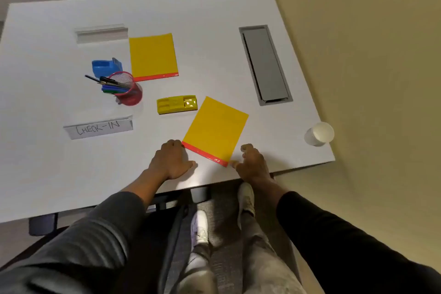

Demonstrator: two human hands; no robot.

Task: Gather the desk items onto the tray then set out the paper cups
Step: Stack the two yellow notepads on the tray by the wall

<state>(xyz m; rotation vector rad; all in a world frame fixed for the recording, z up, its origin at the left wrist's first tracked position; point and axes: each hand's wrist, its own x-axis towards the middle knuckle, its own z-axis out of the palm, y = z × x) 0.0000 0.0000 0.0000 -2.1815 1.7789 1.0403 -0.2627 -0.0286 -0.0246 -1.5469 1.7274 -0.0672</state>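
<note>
A yellow notepad with a red edge (pixel 216 130) lies tilted near the desk's front edge. My left hand (pixel 171 160) rests on the desk with its curled fingers touching the pad's left corner. My right hand (pixel 250 162) sits at the pad's near right corner, thumb touching it; neither hand has lifted the pad. A second yellow notepad (pixel 152 55) lies farther back. A yellow stapler (pixel 176 104), a red mesh pen cup (pixel 127 89) with pens and a blue tape dispenser (pixel 106 67) stand to the left. White paper cups (pixel 318 133) sit stacked upside down at the right edge.
A folded "CHECK-IN" sign (pixel 97 129) stands front left, another white folded card (pixel 101 33) at the back. A grey cable hatch (pixel 265 64) is set into the white desk (pixel 47 174) on the right. No tray is in view. My feet show below the desk edge.
</note>
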